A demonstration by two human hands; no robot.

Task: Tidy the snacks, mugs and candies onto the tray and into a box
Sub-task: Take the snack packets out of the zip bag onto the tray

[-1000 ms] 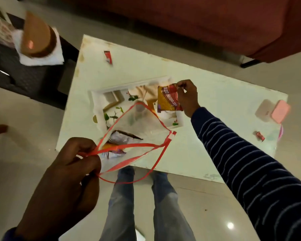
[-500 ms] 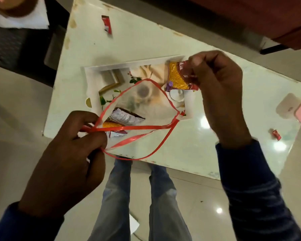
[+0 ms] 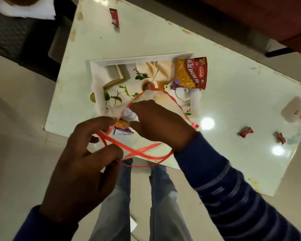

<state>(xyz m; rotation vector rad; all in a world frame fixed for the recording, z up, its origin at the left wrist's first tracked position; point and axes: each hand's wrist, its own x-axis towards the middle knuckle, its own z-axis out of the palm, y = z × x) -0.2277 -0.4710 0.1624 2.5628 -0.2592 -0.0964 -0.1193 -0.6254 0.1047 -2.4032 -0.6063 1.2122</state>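
We hold a clear pouch with a red zip rim point(image 3: 142, 151) over the near edge of the table point(image 3: 233, 105), just nearer us than the tray point(image 3: 139, 58). Our left hand point(image 3: 82, 164) pinches the pouch's rim shut between thumb and fingers. Our right hand point(image 3: 161, 126) is sunk inside the pouch mouth, closed on a crumpled snack packet point(image 3: 129, 116); the fingertips are hidden. A second small packet point(image 3: 122, 130) lies lower in the pouch. On the tray's far right corner lies a red-and-yellow snack bag point(image 3: 191, 73). Right of the tray, well apart, sit two red candies point(image 3: 246, 132) on open tabletop. Beyond the tray, a red sachet point(image 3: 115, 17) lies alone. A pink and white object point(image 3: 295, 112) is cut off at the right frame edge.
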